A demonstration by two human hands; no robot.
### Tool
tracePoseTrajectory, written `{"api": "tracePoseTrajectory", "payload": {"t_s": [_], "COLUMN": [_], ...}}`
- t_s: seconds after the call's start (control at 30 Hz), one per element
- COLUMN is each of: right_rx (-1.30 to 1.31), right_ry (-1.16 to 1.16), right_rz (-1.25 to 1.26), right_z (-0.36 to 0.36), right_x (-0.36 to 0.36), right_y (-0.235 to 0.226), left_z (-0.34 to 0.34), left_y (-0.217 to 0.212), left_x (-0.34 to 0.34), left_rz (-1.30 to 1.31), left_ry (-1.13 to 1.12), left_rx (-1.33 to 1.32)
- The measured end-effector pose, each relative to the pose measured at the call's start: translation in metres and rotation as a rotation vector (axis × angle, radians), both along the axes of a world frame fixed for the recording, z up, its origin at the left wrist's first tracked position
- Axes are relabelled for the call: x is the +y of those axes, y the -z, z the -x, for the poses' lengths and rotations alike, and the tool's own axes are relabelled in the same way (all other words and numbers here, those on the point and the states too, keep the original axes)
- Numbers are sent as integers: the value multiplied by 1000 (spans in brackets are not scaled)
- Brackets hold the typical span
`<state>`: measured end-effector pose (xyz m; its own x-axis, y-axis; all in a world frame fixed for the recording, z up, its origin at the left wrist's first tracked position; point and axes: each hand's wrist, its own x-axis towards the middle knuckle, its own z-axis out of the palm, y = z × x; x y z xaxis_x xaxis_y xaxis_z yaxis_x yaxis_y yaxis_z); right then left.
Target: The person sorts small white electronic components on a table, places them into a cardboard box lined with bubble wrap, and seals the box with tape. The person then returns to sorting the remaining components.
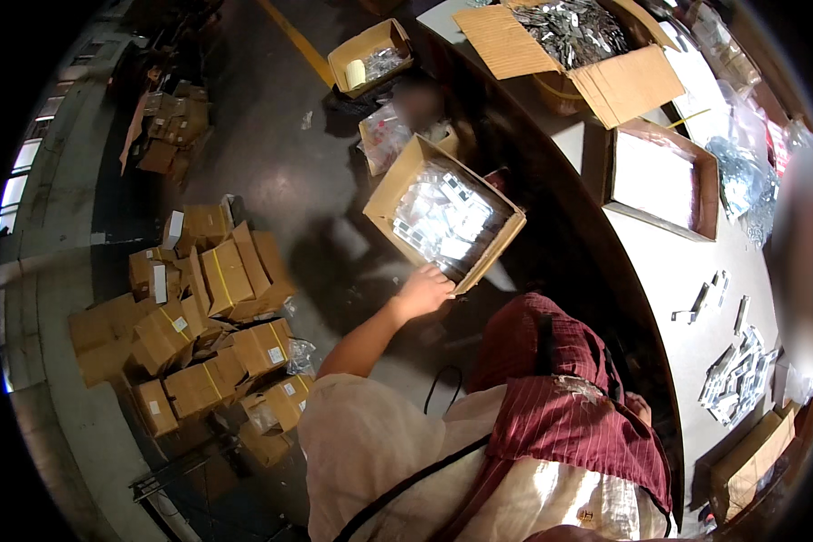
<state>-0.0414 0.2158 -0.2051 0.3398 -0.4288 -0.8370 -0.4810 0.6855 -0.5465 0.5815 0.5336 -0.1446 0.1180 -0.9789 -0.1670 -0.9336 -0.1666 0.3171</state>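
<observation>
My left hand (427, 291) grips the near corner of an open cardboard box (390, 195), its fingers curled over the rim. Inside the box is a bright pile of small metal parts (447, 215) and clear plastic, partly washed out by glare. My right hand (639, 408) shows only in part, low beside the maroon striped cloth at my waist and close to the curved table's edge. Its fingers are mostly hidden, so I cannot make out whether it holds anything.
The white curved table (637, 262) carries loose metal pieces (739, 375), a shallow lined box (664, 181) and a large carton (628, 86) of metal parts. Flattened and stacked cartons (217, 334) lie on the floor at left. Another small open box (370, 59) stands farther off.
</observation>
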Motion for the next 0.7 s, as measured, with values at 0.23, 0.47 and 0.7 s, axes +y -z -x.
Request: {"api": "tracePoseTrajectory", "payload": {"t_s": [0.23,0.47,0.7], "right_rx": [105,423,395], "right_ry": [-252,-700,-918], "right_rz": [263,476,551], "right_z": [-98,-72,-60], "right_x": [-27,-56,-77], "right_y": [-13,-14,38], "left_z": [-14,-32,-42], "left_y": [9,18,1], "left_x": [-7,-2,-24], "left_rz": [-191,-164,-218], "left_ry": [130,195,292], "left_rx": [-59,103,217]}}
